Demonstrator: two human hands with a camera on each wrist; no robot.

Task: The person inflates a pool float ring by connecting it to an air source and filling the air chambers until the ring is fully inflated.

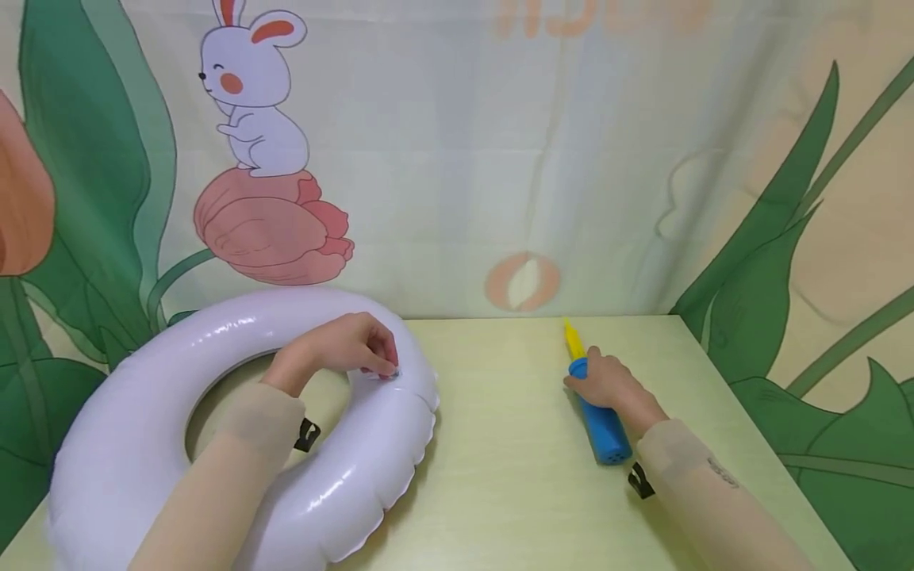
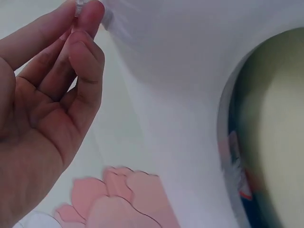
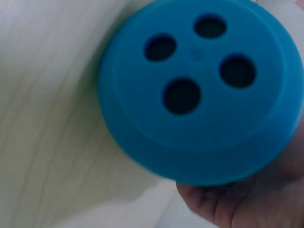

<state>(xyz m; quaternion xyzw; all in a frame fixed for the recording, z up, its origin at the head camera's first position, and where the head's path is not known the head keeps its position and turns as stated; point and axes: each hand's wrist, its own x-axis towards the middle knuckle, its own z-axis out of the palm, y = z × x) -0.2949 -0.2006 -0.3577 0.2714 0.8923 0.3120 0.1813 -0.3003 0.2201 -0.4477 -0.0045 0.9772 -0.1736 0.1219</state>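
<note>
A white inflated swim ring (image 1: 136,420) lies on the left of the table. My left hand (image 1: 350,342) reaches over its hole and pinches a small clear valve (image 2: 79,8) on the ring between thumb and forefinger. In the left wrist view, the other fingers curl loosely beside the ring's wall. Over on the right, my right hand (image 1: 608,382) grips a blue hand pump (image 1: 605,432) around its upper body. The pump's yellow nozzle (image 1: 574,339) points away toward the backdrop. Its round blue end with several dark holes (image 3: 199,128) fills much of the right wrist view.
The pale yellow table (image 1: 493,460) extends between the ring and the pump. Behind it hangs a printed cloth backdrop (image 1: 428,159) with a rabbit, flowers and leaves. A black strap clip shows by each wrist.
</note>
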